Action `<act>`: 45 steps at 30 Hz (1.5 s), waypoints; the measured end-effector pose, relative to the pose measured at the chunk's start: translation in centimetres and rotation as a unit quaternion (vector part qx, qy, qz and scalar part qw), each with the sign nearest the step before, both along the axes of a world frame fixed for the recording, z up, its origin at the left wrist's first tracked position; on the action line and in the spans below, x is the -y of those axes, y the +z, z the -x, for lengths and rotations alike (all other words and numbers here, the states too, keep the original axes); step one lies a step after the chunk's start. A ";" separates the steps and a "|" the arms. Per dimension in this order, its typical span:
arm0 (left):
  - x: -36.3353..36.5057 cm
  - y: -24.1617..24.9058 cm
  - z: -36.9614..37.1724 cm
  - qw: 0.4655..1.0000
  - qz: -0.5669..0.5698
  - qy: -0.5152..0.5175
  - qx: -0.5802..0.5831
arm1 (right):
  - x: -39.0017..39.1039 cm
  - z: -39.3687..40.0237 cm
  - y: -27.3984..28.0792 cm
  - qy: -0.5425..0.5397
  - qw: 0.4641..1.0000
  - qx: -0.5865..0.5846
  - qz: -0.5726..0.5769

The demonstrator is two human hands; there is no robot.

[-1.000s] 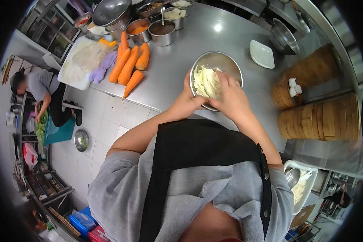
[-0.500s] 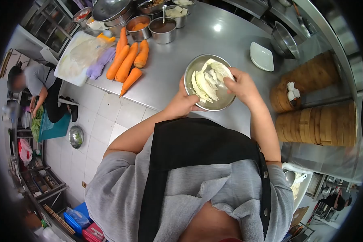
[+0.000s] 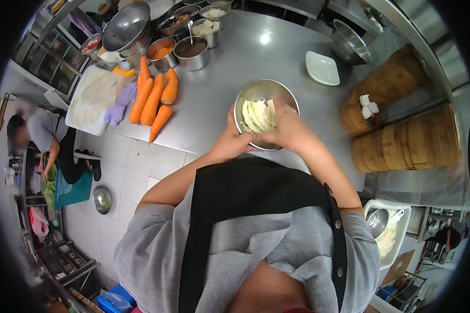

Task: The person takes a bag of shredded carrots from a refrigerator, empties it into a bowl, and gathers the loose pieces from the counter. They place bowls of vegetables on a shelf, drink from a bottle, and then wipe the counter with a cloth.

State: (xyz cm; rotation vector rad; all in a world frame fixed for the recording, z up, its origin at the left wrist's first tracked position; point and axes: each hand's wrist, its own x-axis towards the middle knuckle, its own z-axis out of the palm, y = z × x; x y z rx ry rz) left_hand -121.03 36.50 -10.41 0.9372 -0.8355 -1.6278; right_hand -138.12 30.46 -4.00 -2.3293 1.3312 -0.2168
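A round steel bowl (image 3: 266, 89) is tipped towards me over the near edge of the metal table. My left hand (image 3: 232, 140) grips its left side, fingers underneath and thumb by the rim. Pale cabbage leaves (image 3: 258, 116) lie in the bowl, cut or torn into pieces. Inside the bowl, my right hand (image 3: 290, 127) has its fingers curled over the right part of the cabbage, hiding some of it.
Several carrots (image 3: 152, 101) lie to the left, beside a purple cloth (image 3: 122, 104) and a white cutting board (image 3: 83, 117). Steel ingredient pots (image 3: 192, 57) stand behind. Rightward are a white dish (image 3: 321, 68) and bamboo steamers (image 3: 407, 141). A co-worker (image 3: 47, 128) handles greens at far left.
My right hand has moved from the bowl's right rim inward over the cabbage, which now sits more bunched together. The whole view has shifted a little.
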 end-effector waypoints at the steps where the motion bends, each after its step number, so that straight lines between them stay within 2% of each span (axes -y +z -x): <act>1: 0.2 -0.6 0.0 1.000 0.010 0.000 0.029 | -0.3 -0.4 -0.5 -0.007 1.000 -0.022 0.013; 7: 0.3 -0.2 0.0 0.998 0.032 -0.036 0.049 | -0.4 -1.6 -2.6 -0.010 0.998 -0.043 0.044; 10: -0.2 1.8 0.3 0.996 -0.001 -0.052 0.074 | -0.7 -1.6 -3.2 -0.005 0.998 -0.042 0.050; 11: 0.1 0.5 0.1 0.996 0.009 -0.067 0.056 | -0.9 -1.6 -3.9 -0.004 0.996 -0.055 0.067; 12: 0.6 -1.6 0.3 0.994 0.009 -0.053 0.091 | -0.4 -1.3 -4.4 -0.010 0.993 -0.071 0.097; 14: 1.7 -2.8 0.4 0.992 0.055 -0.066 0.090 | 0.2 -1.1 -5.9 -0.013 0.990 -0.102 0.094; 15: 0.9 -0.8 1.1 0.997 -0.030 -0.064 -0.040 | 0.3 -0.7 -5.0 -0.008 0.994 -0.091 0.067; 16: 1.4 -0.9 0.7 0.991 -0.045 -0.101 -0.081 | 0.4 -0.2 -4.1 0.002 0.996 -0.078 0.038; 17: 1.2 0.6 0.6 0.990 -0.061 -0.087 -0.094 | -0.2 0.1 -2.1 0.003 0.996 -0.054 0.066; 18: 1.7 1.3 0.1 0.988 -0.043 -0.125 -0.078 | -0.7 0.5 -0.4 0.007 0.995 -0.031 0.092; 19: 1.6 3.1 0.3 0.986 -0.045 -0.129 -0.092 | -0.6 1.1 -0.2 0.028 0.992 0.051 0.116; 20: 1.7 2.7 0.0 0.987 -0.043 -0.125 -0.096 | -0.5 1.9 0.1 0.052 0.980 0.131 0.138; 21: 1.8 3.1 -0.1 0.987 -0.043 -0.113 -0.102 | -1.2 2.4 1.8 0.041 0.983 0.156 0.090; 24: 2.2 4.2 -0.5 0.984 -0.055 -0.115 -0.122 | -2.7 4.2 4.8 0.159 0.977 0.044 0.135; 28: 2.1 5.7 -0.8 0.975 -0.043 -0.164 -0.140 | -3.5 6.4 5.6 0.143 0.957 -0.010 0.253; 29: 1.8 6.7 -0.7 0.965 0.010 -0.211 -0.157 | -3.7 7.3 6.7 0.141 0.961 0.041 0.232; 32: 1.5 6.8 -1.4 0.945 0.064 -0.245 -0.207 | -5.0 11.1 13.6 0.155 0.963 0.115 0.186; 33: 1.1 7.4 -1.8 0.960 0.090 -0.235 -0.123 | -6.1 12.4 16.8 0.142 0.965 0.091 0.204; 36: 2.2 2.1 -3.6 0.965 0.075 -0.199 0.155 | -9.8 15.4 24.8 0.114 0.947 0.056 0.295; 38: 2.0 -2.8 -4.3 0.978 0.078 -0.143 0.134 | -11.0 17.0 27.9 0.115 0.922 0.137 0.344; 42: 0.6 -9.0 -4.3 0.982 0.029 -0.056 0.178 | -10.7 18.0 33.2 0.003 0.855 0.125 0.504; 44: 0.2 -11.8 -4.1 0.983 0.028 -0.009 0.180 | -8.2 18.0 34.7 -0.067 0.835 0.191 0.511; 45: 0.0 -11.8 -4.0 0.980 0.035 0.001 0.195 | -6.6 17.8 35.4 -0.064 0.832 0.196 0.515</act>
